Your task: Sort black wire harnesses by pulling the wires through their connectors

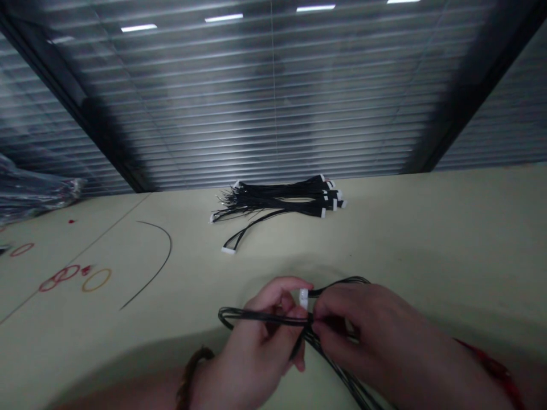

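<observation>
Low in the head view, both my hands work close together on a looped bundle of thin black wires (pixel 267 316) with a white plug connector (pixel 303 297). My left hand (pixel 269 336) is closed around the wires, its fingers curled near the connector. Thumb and fingers of my right hand (pixel 363 324) pinch the wires just right of the connector. Wire loops stick out to the left, and more strands trail down to the bottom edge. What lies between my right fingertips is partly hidden.
Further back lies a pile of black wire harnesses (pixel 282 196) with white connectors, one harness (pixel 239 238) apart in front. To the left are a curved black wire (pixel 170 245), red rubber bands (pixel 60 277) and a yellow one (pixel 97 280). Plastic bags (pixel 38 191) sit far left, blinds (pixel 273 114) behind.
</observation>
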Demonstrator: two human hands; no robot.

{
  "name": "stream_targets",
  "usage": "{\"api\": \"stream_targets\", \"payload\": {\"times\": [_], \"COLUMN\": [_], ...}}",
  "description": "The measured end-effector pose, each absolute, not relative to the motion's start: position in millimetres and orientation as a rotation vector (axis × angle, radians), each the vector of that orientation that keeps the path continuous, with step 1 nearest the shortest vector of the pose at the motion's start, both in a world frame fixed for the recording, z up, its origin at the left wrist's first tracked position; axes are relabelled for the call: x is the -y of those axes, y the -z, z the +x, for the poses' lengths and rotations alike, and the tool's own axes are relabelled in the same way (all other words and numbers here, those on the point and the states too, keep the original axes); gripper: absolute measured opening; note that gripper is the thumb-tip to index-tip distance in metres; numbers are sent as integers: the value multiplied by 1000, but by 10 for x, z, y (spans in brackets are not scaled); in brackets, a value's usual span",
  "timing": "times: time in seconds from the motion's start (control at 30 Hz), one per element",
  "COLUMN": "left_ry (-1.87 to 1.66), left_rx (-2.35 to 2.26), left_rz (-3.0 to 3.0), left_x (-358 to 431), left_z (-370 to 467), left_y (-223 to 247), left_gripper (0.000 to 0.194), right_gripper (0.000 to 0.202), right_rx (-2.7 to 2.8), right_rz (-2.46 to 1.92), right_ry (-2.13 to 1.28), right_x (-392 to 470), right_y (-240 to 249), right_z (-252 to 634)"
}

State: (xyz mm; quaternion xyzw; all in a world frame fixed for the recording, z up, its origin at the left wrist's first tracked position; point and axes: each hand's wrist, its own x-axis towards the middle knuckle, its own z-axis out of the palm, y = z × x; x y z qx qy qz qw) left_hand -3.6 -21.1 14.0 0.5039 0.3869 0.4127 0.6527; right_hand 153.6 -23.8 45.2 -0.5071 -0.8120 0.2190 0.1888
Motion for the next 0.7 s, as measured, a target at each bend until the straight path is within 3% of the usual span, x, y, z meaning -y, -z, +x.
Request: {"api": "stream_targets", "payload": {"times": [0.1,0.4,0.47,0.53,0.63,0.67,0.7], "left_ry": [-938,-903,-896,-887,-871,-866,-863], "left_rx": [-895,-934,-967,-989,-999,-999,-994], "left_rz": [1178,1218,1188,1161,1122,1108,1096], "left_x": [222,193,175,156,129,121,115], "left_z": [-44,-52,-50,-53,-63,-67,-70], "left_y": [-124,-118,-130,-151,-179,-185,-188], "left_gripper": [16,15,18,21,27,29,30], "right_gripper": [17,14,15,19,20,20,20], "right_rx": [2264,2361,2377,2397,2224,2063,1866], "right_rz": [-1421,-1248,-1259,-1304,-1184,-1094,-1034], "right_ry": [-630,-95,-112,-462,-1516,-1725,-1729], "right_x": [236,211,182,134,14,-32,-77], "right_y": [-439,-308,-372,-514,-818,-914,-995], "right_z": [1546,1510,1544,1643,1898,1992,2082]}}
